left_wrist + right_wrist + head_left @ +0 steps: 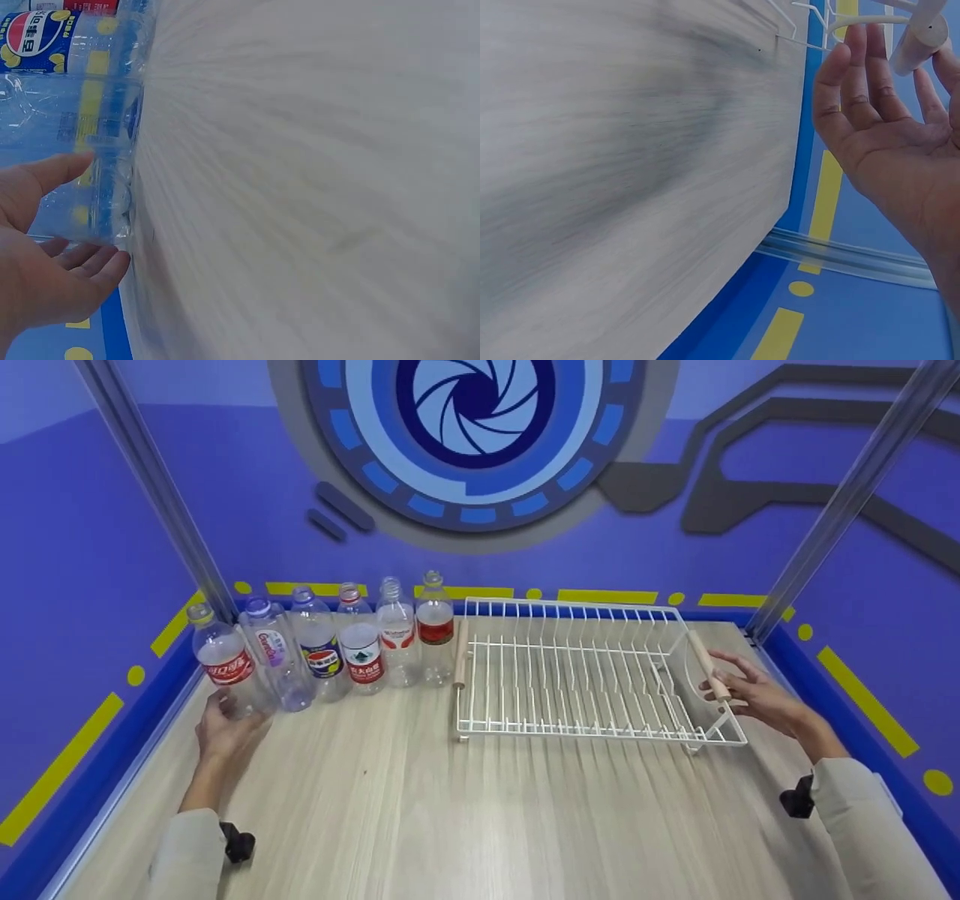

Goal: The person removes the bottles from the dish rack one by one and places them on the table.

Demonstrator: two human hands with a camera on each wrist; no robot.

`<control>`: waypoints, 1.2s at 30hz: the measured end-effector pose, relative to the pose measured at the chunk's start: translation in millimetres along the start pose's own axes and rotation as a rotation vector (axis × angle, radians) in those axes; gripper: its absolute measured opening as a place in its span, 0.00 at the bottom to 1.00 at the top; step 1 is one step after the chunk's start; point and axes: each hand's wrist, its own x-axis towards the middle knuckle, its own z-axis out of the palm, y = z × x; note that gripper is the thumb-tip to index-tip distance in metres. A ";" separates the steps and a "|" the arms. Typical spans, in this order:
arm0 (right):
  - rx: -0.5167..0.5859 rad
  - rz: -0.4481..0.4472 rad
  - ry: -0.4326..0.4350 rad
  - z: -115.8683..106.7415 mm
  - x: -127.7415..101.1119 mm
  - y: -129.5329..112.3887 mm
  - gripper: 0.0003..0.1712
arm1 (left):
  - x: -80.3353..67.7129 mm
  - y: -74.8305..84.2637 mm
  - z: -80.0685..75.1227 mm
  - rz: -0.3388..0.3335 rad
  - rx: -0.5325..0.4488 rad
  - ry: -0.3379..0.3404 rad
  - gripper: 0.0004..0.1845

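Observation:
Several clear plastic bottles stand in a row at the back left of the wooden table (390, 795). My left hand (225, 727) is at the foot of the leftmost one, a red-labelled bottle (223, 664). In the left wrist view the left hand (52, 255) is spread, thumb above and fingers below a clear bottle base (94, 180), not closed on it. A white wire dish rack (585, 675) lies on the right half. My right hand (754, 694) hovers with relaxed fingers at the rack's right wooden handle (709, 664). The right wrist view shows the right hand (885, 127) just under that handle (922, 41).
A Pepsi-labelled bottle (322, 652) and other labelled bottles stand between the left hand and the rack's left wooden handle (460, 652). A blue raised border (862, 735) with yellow marks rings the table. Metal posts (172, 517) rise at the back corners.

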 end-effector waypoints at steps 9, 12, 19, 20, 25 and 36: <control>-0.036 0.004 0.012 -0.1 5.5 -4.5 0.27 | 0.1 2.0 -4.7 0.005 0.021 -0.027 0.53; -0.049 0.006 0.017 -0.5 9.2 -7.7 0.27 | 0.6 5.9 -6.5 0.008 0.007 -0.032 0.53; -0.102 0.014 0.025 -0.9 12.7 -10.6 0.27 | -1.5 13.8 -10.2 -0.002 -0.001 -0.047 0.55; -0.111 0.015 0.023 -0.8 12.9 -10.7 0.27 | -1.9 14.7 -11.2 -0.009 0.005 -0.047 0.55; -0.148 0.018 0.029 0.7 14.0 -12.6 0.27 | -4.6 19.2 -18.6 -0.019 0.028 -0.023 0.56; -0.300 0.061 0.036 -1.0 11.5 -16.8 0.33 | -23.5 31.3 -24.9 0.028 0.110 0.008 0.40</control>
